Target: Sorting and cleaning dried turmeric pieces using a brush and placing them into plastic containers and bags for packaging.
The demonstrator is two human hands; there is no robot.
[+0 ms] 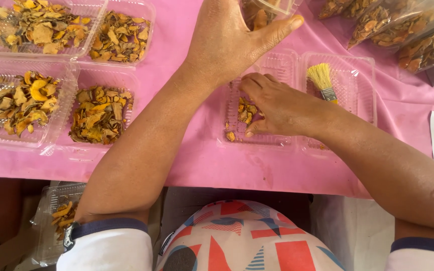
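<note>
While the left hand [227, 40] grips a clear container [272, 7] above, the right hand [272, 105] pinches dried orange slices [246, 111] inside an open clamshell tray [282, 68], a brush [322, 80] lying just beside it.

The tabletop [197, 170] is covered in bright pink. Clear plastic trays [104, 108] hold dried slices [99, 115] in orange, yellow and brown (some nearly black). The small brush [322, 80] has pale yellow bristles. The person's shirt [247, 241] shows red, blue and white triangles; sleeves [109, 246] white, navy-edged.
</note>
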